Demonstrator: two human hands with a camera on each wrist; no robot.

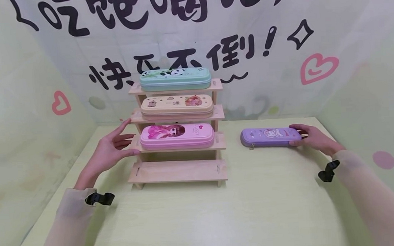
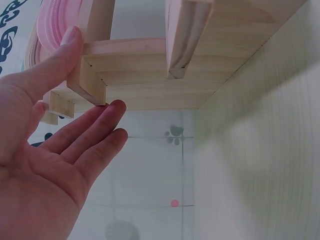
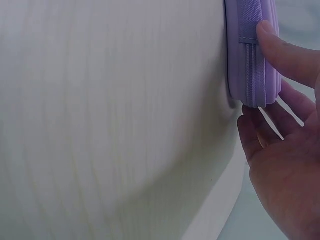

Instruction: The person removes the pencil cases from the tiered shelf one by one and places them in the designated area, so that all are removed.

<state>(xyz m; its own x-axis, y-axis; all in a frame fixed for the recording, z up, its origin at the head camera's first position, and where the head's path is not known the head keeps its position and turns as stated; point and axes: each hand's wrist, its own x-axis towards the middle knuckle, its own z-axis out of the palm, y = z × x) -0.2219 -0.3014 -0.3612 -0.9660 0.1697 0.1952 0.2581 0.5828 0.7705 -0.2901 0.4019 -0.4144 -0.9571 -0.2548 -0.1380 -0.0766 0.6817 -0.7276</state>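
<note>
Right hand (image 1: 314,137) pinches right end of purple case (image 1: 266,137), on tabletop (image 1: 202,219) right of wooden stand (image 1: 179,171). Left hand (image 1: 109,153), loosely spread, touches stand's left side. Teal case (image 1: 176,80), cream case (image 1: 176,105), pink case (image 1: 177,137) sit on stand, top to bottom.

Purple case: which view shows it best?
Head view: the purple case shows nearly whole, printed top and zip pull included; the right hand partly covers one end. The right wrist view shows just that end, cut off by the picture's top edge. The left wrist view doesn't show it.
</note>
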